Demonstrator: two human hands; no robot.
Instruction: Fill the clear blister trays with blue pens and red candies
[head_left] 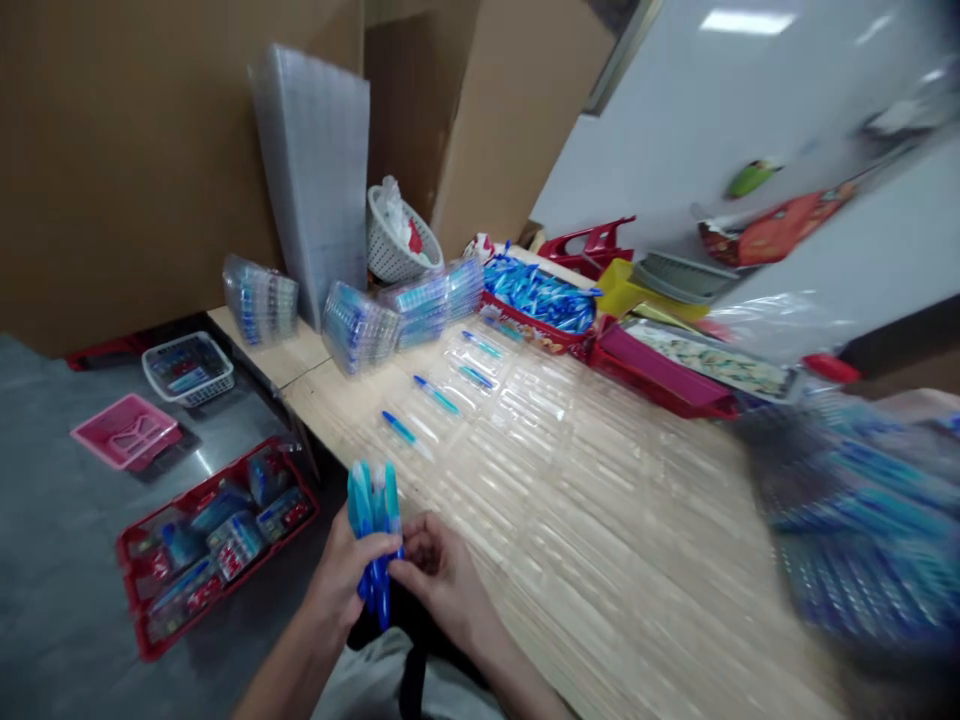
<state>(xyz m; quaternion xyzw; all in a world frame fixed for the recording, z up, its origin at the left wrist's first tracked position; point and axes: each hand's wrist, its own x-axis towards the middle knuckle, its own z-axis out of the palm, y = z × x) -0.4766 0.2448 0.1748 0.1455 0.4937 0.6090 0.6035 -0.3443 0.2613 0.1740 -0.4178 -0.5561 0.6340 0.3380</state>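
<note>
Blue pens (373, 530) stand bunched upright in the closed left hand (346, 572) at the table's near edge, tips up so the right hand's (439, 570) pinching fingers can single one out near clear blister trays (570, 440).

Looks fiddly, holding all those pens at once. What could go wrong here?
The left hand clutches a whole bunch of pens at the table's edge, so one could slip from the grip and drop to the floor or into the red basket below. The clear trays look light and overlap, so a nudge from the right hand might shift them and unseat the pens already laid in them.
</note>
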